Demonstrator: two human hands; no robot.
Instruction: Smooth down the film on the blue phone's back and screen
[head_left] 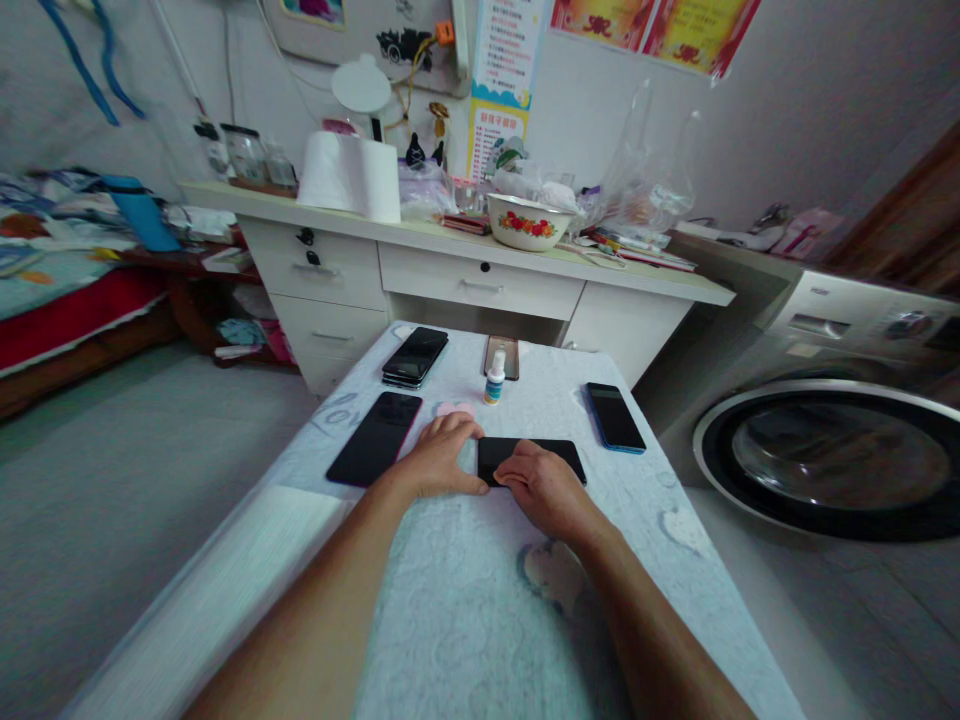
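A black smartphone [564,458] lies flat and crosswise on the cloth-covered table. At its left end, my left hand [442,458] spans the phone with thumb and fingers at the two corners, holding it in place. My right hand [546,490] is closed, its fingertips pressed on the screen; what they pinch, if anything, is too small to make out. Left of my left hand lies a larger dark phone or tablet [375,440] with a pinkish edge. A small white spray bottle [494,380] stands beyond the hands, near a pink patch [455,409] that may be cloth or print.
A stack of phones [415,356] sits at the far left of the table [450,620], a phone case [501,358] at the back. Another phone [615,416], blue-edged, lies at right. Behind stands a desk [480,265] with paper rolls [349,175] and a flowered bowl [529,222]; a washing machine [840,330] is at right.
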